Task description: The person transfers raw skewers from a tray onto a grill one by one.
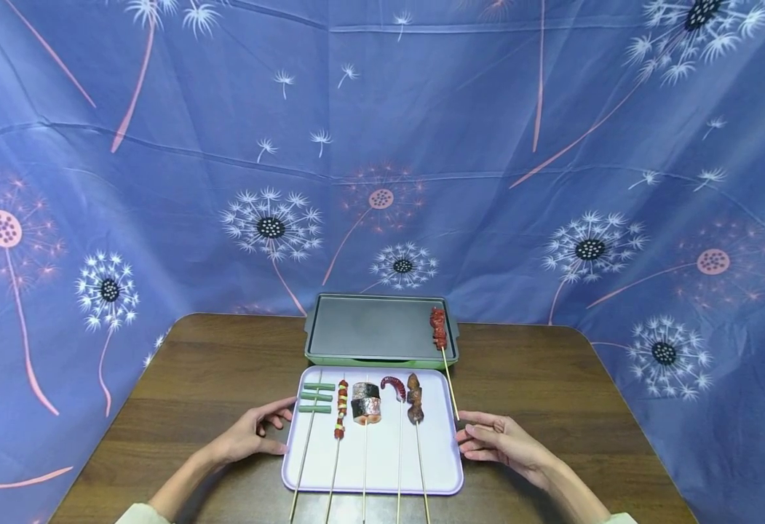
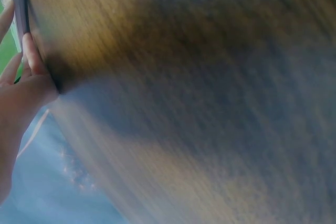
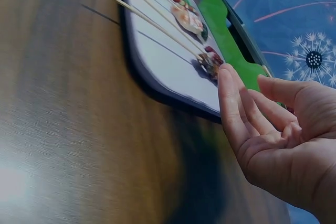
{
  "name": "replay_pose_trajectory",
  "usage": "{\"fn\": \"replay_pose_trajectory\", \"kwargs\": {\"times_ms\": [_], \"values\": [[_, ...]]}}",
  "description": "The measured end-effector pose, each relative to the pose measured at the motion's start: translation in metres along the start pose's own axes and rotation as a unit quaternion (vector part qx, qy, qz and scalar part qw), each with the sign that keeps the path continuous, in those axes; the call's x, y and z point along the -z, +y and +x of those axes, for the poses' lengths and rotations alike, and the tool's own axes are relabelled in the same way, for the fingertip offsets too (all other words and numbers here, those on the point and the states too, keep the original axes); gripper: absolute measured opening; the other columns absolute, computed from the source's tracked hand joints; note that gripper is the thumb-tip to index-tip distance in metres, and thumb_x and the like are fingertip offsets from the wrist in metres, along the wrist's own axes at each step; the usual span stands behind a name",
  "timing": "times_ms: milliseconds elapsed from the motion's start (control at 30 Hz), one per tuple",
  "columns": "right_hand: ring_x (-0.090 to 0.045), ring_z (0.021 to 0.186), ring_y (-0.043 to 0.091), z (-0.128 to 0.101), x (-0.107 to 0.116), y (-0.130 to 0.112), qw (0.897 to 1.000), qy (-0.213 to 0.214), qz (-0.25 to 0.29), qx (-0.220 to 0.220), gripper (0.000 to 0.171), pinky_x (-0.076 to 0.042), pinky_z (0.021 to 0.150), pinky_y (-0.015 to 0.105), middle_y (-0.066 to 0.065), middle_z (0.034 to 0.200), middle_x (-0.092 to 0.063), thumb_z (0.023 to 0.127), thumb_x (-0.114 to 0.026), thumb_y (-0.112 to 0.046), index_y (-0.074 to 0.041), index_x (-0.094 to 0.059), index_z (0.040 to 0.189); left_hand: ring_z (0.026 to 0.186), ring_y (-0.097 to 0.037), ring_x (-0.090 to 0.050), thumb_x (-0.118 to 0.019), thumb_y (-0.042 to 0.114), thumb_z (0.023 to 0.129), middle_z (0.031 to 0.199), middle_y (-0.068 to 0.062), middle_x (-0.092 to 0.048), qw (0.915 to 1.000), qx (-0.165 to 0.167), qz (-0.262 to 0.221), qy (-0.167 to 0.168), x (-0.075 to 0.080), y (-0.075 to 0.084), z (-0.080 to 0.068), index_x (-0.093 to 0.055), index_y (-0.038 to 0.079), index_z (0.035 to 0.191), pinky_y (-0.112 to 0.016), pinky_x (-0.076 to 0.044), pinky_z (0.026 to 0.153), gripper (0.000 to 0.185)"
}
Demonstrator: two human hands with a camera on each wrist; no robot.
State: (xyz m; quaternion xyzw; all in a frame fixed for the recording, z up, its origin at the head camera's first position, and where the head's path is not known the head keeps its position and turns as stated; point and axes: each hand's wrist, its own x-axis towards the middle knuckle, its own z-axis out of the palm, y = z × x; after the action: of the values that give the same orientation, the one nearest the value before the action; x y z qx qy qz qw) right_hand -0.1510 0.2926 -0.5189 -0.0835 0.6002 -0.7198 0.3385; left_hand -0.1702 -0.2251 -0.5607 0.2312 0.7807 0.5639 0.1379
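Note:
A lavender tray [image 1: 382, 466] lies on the brown table [image 1: 212, 371] and carries several skewers: green beans [image 1: 315, 397], a red-and-yellow one [image 1: 341, 417], fish slices [image 1: 365, 402], a red sausage [image 1: 394, 386] and brown meat [image 1: 415, 399]. Behind it stands a green grill pan [image 1: 382, 327] with a red meat skewer [image 1: 439, 327] on its right side. My left hand [image 1: 271, 426] rests against the tray's left edge with relaxed fingers [image 2: 29, 56] touching the rim [image 2: 20, 9]. My right hand [image 1: 477, 437] lies at the tray's right edge, its fingers [image 3: 231, 103] loosely bent beside the rim [image 3: 168, 95], holding nothing.
A blue dandelion-print cloth [image 1: 382, 145] hangs behind and around the table. Skewer sticks [image 1: 362, 509] jut over the tray's near edge. Bare wood shows left and right of the tray and pan.

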Motion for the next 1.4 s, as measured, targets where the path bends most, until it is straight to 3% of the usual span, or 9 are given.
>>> {"fn": "replay_pose_trajectory", "kwargs": {"times_ms": [267, 600, 933, 1100, 1300, 1400], "values": [[-0.071, 0.109, 0.014, -0.013, -0.021, 0.021, 0.998, -0.021, 0.061, -0.016, 0.057, -0.055, 0.098, 0.030, 0.008, 0.121, -0.073, 0.106, -0.050, -0.006, 0.013, -0.027, 0.154, 0.094, -0.008, -0.054, -0.084, 0.007, 0.078, 0.118, -0.020, -0.061, 1.0000, 0.009, 0.001, 0.002, 0.000, -0.001, 0.000, -0.044, -0.011, 0.147, -0.030, -0.036, 0.068, 0.081], [-0.073, 0.105, 0.012, -0.020, -0.049, 0.046, 0.993, -0.064, 0.097, -0.030, 0.054, -0.056, 0.094, 0.028, 0.010, 0.118, -0.075, 0.106, -0.050, -0.004, 0.016, -0.030, 0.151, 0.095, -0.007, -0.053, -0.083, 0.007, 0.079, 0.119, -0.023, -0.060, 0.9999, 0.010, 0.003, -0.003, 0.000, 0.000, 0.001, -0.042, -0.012, 0.147, -0.028, -0.036, 0.068, 0.082], [-0.074, 0.107, 0.017, -0.019, -0.067, 0.052, 0.994, -0.043, 0.076, -0.058, 0.058, -0.057, 0.092, 0.028, 0.015, 0.122, -0.073, 0.106, -0.054, -0.012, 0.015, -0.031, 0.151, 0.095, -0.007, -0.053, -0.083, 0.006, 0.080, 0.120, -0.020, -0.060, 0.9997, 0.023, -0.001, -0.001, 0.000, 0.002, 0.001, -0.043, -0.010, 0.148, -0.029, -0.036, 0.069, 0.081], [-0.074, 0.105, 0.016, -0.016, -0.076, 0.055, 0.997, -0.035, 0.054, -0.042, 0.061, -0.058, 0.090, 0.027, 0.015, 0.123, -0.073, 0.104, -0.056, -0.012, 0.017, -0.028, 0.150, 0.095, -0.007, -0.053, -0.083, 0.006, 0.079, 0.120, -0.022, -0.060, 0.9998, 0.022, 0.001, -0.001, 0.000, 0.002, 0.002, -0.043, -0.010, 0.148, -0.028, -0.036, 0.069, 0.081], [-0.074, 0.105, 0.016, -0.011, -0.086, 0.059, 0.996, -0.017, 0.073, -0.053, 0.066, -0.057, 0.090, 0.027, 0.013, 0.122, -0.074, 0.102, -0.059, -0.011, 0.015, -0.026, 0.153, 0.095, -0.006, -0.053, -0.084, 0.006, 0.078, 0.120, -0.025, -0.060, 0.9999, 0.017, 0.005, 0.001, 0.001, 0.002, 0.001, -0.043, -0.011, 0.147, -0.027, -0.037, 0.069, 0.082], [-0.074, 0.105, 0.016, -0.010, -0.088, 0.061, 0.995, -0.027, 0.083, -0.038, 0.067, -0.057, 0.090, 0.027, 0.013, 0.120, -0.075, 0.103, -0.057, -0.007, 0.016, -0.020, 0.153, 0.095, -0.007, -0.053, -0.084, 0.007, 0.079, 0.120, -0.024, -0.060, 0.9999, 0.016, 0.004, -0.001, 0.001, 0.001, 0.001, -0.043, -0.011, 0.147, -0.027, -0.037, 0.069, 0.082]]}}
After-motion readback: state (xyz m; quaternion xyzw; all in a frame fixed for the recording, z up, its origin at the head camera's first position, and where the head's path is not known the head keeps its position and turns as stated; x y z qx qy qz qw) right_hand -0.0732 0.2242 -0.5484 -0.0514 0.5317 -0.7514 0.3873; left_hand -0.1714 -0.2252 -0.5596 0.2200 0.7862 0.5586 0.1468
